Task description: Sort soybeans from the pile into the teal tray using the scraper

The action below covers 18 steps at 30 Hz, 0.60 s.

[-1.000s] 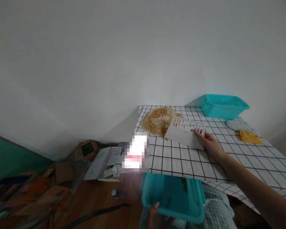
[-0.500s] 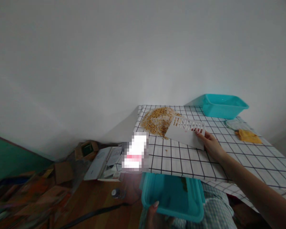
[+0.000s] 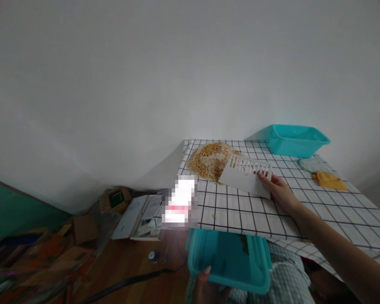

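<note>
My right hand pinches the right end of a white slotted plastic board, thumb on top. The board lies tilted on the checked tablecloth, its left end at a spread of yellow soybean-like beans. Lower down, my left hand grips the near rim of a teal plastic tub, with the thumb over the edge and the other fingers mostly hidden beneath. The tub sits just below the table's front edge, above my lap. Something small and dark green shows at its far side. A single bean lies near the table edge.
A second teal tub stands at the back right by the wall. Beside it lie a clear bag and a yellow cloth-like item. Cardboard boxes and an open white case are at left, below table height.
One loose bean has moved across the cloth toward the table's front edge. Both hands, the board and the lower tub stay almost where they were.
</note>
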Each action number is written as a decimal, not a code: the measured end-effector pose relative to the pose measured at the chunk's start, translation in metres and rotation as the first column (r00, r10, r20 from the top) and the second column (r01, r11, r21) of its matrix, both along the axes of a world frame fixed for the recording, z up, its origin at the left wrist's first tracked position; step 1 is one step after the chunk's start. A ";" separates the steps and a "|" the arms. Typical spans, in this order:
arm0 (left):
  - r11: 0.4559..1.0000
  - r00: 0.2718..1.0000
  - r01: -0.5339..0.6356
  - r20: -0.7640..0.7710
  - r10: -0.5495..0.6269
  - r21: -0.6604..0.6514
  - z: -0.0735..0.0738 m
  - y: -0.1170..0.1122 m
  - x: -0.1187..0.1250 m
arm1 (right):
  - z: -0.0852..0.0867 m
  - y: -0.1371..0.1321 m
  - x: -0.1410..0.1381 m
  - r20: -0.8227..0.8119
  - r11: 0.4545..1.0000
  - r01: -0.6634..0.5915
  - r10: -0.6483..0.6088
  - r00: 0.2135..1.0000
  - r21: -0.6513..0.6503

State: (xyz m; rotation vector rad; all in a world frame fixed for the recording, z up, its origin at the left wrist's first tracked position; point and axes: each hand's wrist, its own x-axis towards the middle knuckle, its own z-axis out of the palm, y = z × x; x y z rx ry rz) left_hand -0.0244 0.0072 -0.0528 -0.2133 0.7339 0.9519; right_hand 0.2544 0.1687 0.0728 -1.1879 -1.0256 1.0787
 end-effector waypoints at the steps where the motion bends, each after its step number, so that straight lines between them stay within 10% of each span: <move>1: 1.000 1.000 -0.002 0.000 0.002 0.010 0.000 0.000 0.000 | -0.001 0.000 0.000 0.003 1.000 0.003 -0.003 1.000 -0.001; 18: 0.997 0.998 -0.052 -0.025 0.051 -0.064 0.002 0.001 0.001 | 0.002 -0.003 0.002 -0.004 1.000 -0.011 0.011 1.000 0.002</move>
